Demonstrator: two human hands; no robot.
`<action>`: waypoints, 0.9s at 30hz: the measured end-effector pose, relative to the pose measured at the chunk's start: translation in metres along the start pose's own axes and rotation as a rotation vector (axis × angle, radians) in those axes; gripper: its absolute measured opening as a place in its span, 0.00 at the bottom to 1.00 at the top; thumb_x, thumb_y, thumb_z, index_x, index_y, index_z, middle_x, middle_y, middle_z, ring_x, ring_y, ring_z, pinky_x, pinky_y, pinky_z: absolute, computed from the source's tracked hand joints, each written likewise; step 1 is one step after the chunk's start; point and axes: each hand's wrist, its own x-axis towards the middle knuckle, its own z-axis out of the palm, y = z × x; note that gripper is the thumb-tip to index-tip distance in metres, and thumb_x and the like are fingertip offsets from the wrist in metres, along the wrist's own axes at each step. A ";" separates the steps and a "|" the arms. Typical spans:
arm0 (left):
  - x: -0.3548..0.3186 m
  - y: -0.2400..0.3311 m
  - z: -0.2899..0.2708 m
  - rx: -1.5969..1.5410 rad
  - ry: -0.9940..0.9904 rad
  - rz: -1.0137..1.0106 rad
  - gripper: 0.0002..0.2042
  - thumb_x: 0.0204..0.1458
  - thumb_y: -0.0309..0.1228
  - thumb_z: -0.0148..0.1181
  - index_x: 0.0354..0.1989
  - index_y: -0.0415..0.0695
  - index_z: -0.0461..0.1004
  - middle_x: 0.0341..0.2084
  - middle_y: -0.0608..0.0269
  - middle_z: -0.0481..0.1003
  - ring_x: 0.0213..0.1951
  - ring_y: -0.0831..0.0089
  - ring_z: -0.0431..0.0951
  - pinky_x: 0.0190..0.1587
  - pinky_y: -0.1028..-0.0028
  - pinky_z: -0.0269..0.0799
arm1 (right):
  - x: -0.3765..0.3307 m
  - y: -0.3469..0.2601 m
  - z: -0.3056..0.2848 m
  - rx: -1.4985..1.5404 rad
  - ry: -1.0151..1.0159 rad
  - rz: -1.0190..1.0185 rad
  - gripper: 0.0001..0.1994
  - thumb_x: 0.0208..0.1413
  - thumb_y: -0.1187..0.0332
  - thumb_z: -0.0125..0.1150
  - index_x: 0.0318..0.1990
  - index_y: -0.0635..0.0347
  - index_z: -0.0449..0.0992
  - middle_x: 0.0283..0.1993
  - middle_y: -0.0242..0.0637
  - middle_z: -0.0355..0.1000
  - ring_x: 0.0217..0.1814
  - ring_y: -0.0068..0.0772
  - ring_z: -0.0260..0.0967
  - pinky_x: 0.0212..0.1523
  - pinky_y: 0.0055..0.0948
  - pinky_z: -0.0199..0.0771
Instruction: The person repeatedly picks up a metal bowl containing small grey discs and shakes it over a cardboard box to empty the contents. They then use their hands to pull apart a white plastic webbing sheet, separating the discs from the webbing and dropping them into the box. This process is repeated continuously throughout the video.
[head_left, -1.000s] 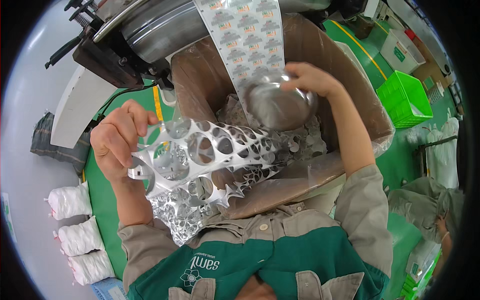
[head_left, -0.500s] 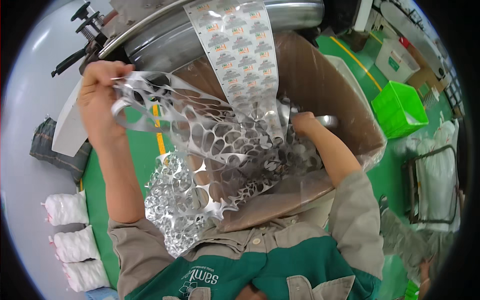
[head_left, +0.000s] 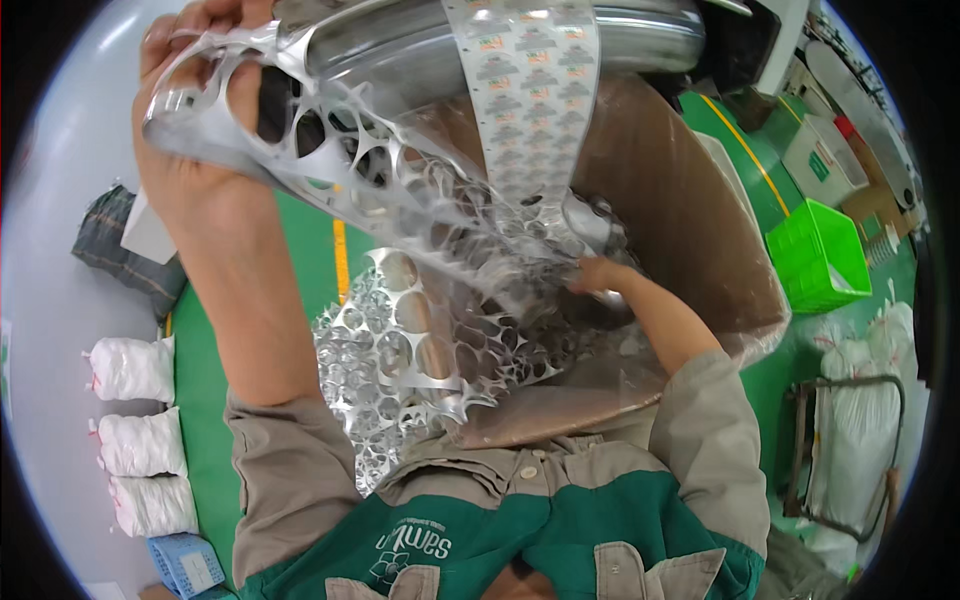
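Punched silver foil web [head_left: 395, 385], full of round holes, stretches from the upper left down into a brown, plastic-lined box [head_left: 690, 200]. My left hand [head_left: 190, 72] is raised by the metal roller [head_left: 645, 38], its fingers closed on the upper end of the foil web. Down in the box, my right hand [head_left: 602, 274] is at the crumpled foil; its fingers are partly hidden, and I cannot make out what they hold. A printed foil strip [head_left: 535, 90] hangs from the roller into the box. More foil web spills over the box's near left side.
To the right stand a bright green crate [head_left: 815, 258], a white bin [head_left: 825, 158] and a trolley frame [head_left: 845, 450] with white bags. Several white bags [head_left: 140, 440] lie along the left wall, near a dark checked sack [head_left: 125, 245].
My left hand has moved up, pulling the foil web higher and tauter. My right hand has shifted slightly lower in the box. The view has also shifted a little.
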 end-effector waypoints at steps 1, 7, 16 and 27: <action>-0.002 0.023 -0.018 -0.345 -0.077 0.007 0.03 0.50 0.23 0.50 0.31 0.38 0.67 0.31 0.51 0.69 0.38 0.65 0.69 0.46 0.68 0.72 | 0.001 -0.009 0.010 -0.305 -0.061 -0.088 0.24 0.37 0.55 0.59 0.42 0.61 0.74 0.43 0.47 0.71 0.44 0.43 0.70 0.41 0.39 0.71; -0.049 -0.030 -0.001 -0.046 -0.465 -0.155 0.10 0.40 0.15 0.45 0.15 0.46 0.60 0.16 0.68 0.59 0.23 0.76 0.59 0.23 0.80 0.55 | -0.070 -0.004 -0.108 -0.178 -0.031 0.088 0.26 0.31 0.54 0.67 0.38 0.61 0.76 0.41 0.44 0.73 0.42 0.39 0.71 0.40 0.33 0.70; -0.061 -0.070 0.032 0.081 -0.890 -0.307 0.08 0.30 0.13 0.46 0.10 0.42 0.62 0.14 0.63 0.63 0.22 0.74 0.63 0.25 0.77 0.57 | -0.082 -0.078 -0.099 1.789 0.016 -0.381 0.21 0.54 0.54 0.52 0.45 0.64 0.69 0.43 0.40 0.71 0.47 0.34 0.68 0.47 0.36 0.69; -0.042 -0.093 -0.002 0.155 -0.348 -0.369 0.10 0.33 0.11 0.38 0.17 0.42 0.61 0.18 0.64 0.63 0.26 0.73 0.64 0.30 0.80 0.58 | -0.082 -0.005 -0.121 0.217 0.546 -0.094 0.22 0.40 0.59 0.61 0.41 0.66 0.70 0.41 0.45 0.71 0.43 0.42 0.70 0.44 0.34 0.69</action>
